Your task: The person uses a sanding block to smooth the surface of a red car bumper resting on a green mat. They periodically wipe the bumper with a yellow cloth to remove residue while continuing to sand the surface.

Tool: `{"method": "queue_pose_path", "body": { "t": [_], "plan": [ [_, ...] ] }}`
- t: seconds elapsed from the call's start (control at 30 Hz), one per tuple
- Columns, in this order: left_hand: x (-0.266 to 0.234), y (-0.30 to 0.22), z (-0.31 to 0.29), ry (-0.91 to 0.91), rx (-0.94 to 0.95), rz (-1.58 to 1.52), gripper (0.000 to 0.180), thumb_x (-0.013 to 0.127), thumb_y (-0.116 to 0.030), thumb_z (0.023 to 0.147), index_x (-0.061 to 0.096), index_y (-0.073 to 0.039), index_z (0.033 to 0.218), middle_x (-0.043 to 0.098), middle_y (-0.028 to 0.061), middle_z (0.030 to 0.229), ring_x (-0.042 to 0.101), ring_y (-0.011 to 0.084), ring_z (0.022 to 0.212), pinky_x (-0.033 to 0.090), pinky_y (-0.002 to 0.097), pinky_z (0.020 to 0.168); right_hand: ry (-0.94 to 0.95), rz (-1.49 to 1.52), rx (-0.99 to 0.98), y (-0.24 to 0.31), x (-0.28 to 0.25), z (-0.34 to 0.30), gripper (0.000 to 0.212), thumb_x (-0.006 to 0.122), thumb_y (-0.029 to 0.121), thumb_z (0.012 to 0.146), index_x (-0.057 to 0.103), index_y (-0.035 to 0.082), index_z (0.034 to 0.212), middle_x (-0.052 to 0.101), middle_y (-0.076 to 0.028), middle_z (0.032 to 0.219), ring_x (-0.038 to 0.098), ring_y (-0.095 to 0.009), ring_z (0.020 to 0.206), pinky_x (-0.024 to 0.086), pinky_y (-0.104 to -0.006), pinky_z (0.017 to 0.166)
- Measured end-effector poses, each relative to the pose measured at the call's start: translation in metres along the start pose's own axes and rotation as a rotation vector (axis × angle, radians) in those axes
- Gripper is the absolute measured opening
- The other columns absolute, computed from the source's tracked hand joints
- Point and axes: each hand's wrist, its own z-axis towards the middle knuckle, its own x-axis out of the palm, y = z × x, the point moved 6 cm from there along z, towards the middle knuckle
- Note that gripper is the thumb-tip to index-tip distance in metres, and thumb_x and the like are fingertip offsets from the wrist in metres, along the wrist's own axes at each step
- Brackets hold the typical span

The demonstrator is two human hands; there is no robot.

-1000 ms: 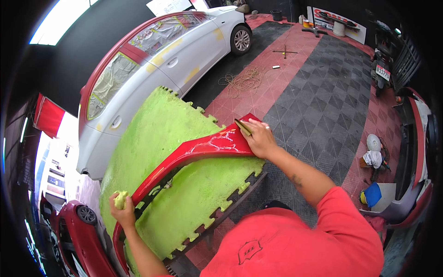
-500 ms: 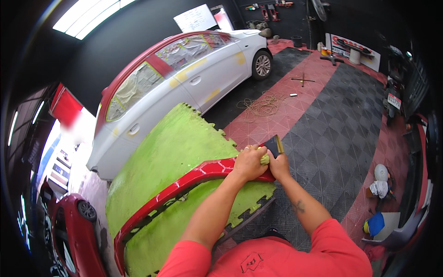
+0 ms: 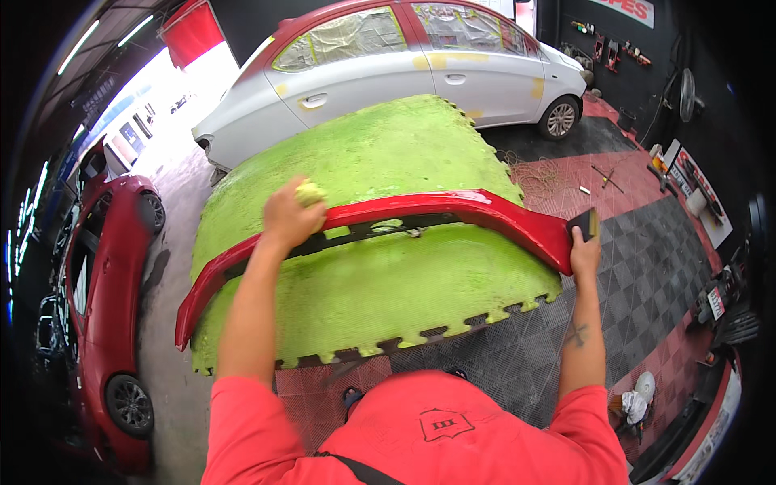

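Note:
A long curved red car trim piece (image 3: 404, 208) lies on a table topped with lime-green foam mats (image 3: 380, 153). My left hand (image 3: 291, 217), slightly blurred, is closed around a yellowish-green cloth or sponge (image 3: 309, 193) by the trim's upper edge, left of its middle. Whether the cloth touches the trim cannot be made out. At the trim's right end, my right hand (image 3: 585, 255) grips a dark, flat block with a gold-coloured edge (image 3: 584, 224). The trim's red face is glossy, and dark brackets show along its inner side.
Beyond the table stands a white-and-red car (image 3: 388, 77) with masked windows. A red car (image 3: 109, 283) is parked at the left. Coiled cord (image 3: 533, 174) lies on the tiled floor to the right, and a fan (image 3: 687, 93) hangs by the back wall.
Both hands were together at the trim's right end. My left hand has swept left along it with the cloth; my right stays at that end. The view has turned left, and pale streaks no longer show.

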Motion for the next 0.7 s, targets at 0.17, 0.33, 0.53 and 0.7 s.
{"method": "queue_pose_path", "body": {
  "t": [0.17,0.33,0.53,0.7],
  "plan": [
    [-0.068,0.239,-0.063,-0.050,-0.306,-0.514,0.043,0.085,-0.024,0.090,0.071,-0.004,0.125,0.077,0.0089,0.104,0.072,0.0194,0.092,0.058,0.0363,0.086,-0.068,-0.010,-0.142,0.029,-0.002,0.006,0.062,0.078,0.028,0.098,0.059,-0.007,0.145,0.074,-0.032,0.131,0.072,-0.046,0.121,0.055,-0.0491,0.105],
    [-0.101,0.292,-0.101,0.083,-0.267,-0.658,0.035,0.083,-0.018,0.094,0.064,-0.004,0.120,0.074,0.0059,0.106,0.069,0.0157,0.094,0.056,0.0336,0.085,0.002,-0.204,-0.343,0.198,0.046,-0.079,0.035,0.068,0.024,0.104,0.069,0.003,0.133,0.076,-0.031,0.111,0.073,-0.051,0.106,0.057,-0.0578,0.087],
    [-0.087,0.301,-0.100,0.008,-0.116,-0.777,0.035,0.085,-0.022,0.092,0.065,-0.005,0.116,0.074,0.0076,0.101,0.070,0.0180,0.092,0.057,0.0362,0.086,0.075,-0.387,-0.548,0.268,0.116,-0.169,0.041,0.062,0.006,0.097,0.071,0.013,0.136,0.075,-0.015,0.133,0.068,-0.038,0.130,0.053,-0.0516,0.110],
    [-0.094,0.287,-0.103,-0.010,-0.135,-0.697,0.041,0.087,-0.027,0.090,0.065,-0.003,0.115,0.076,0.0129,0.101,0.072,0.0243,0.092,0.057,0.0399,0.087,-0.059,-0.598,-0.709,0.272,0.118,-0.183,0.042,0.063,0.009,0.097,0.070,0.013,0.139,0.073,-0.012,0.137,0.064,-0.036,0.137,0.049,-0.0510,0.116]
  ]
}}
